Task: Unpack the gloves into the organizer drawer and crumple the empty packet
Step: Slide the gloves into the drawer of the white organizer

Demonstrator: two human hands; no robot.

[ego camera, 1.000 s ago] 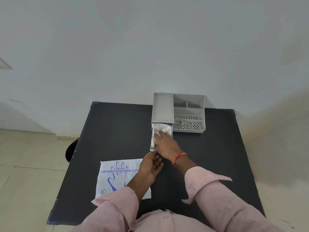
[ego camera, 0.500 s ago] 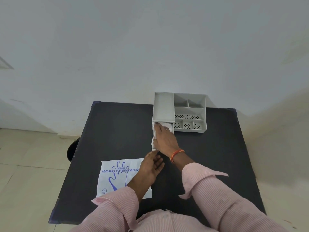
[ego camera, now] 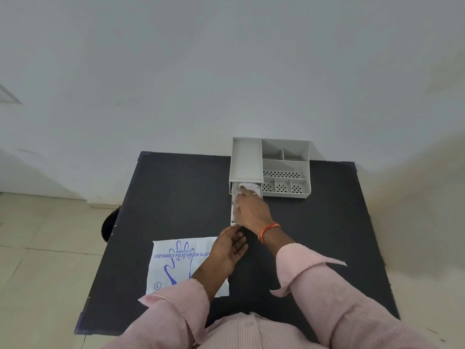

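A grey organizer stands at the far edge of the black table. Its drawer is pulled out toward me on the left side. Thin clear gloves lie bunched inside it. My right hand rests flat on the gloves, fingers stretched into the drawer. My left hand hovers just in front of the drawer's front end, fingers loosely curled, holding nothing. The flat white packet with a blue hand print lies on the table at the near left, partly under my left forearm.
The organizer's right half has several open compartments, some with perforated floors. A dark round object sits on the tiled floor beside the table's left edge. A white wall rises behind the table.
My right hand has pushed further into the drawer, pressing the gloves down and back. The left hand has stayed near the drawer front. The packet has not moved.
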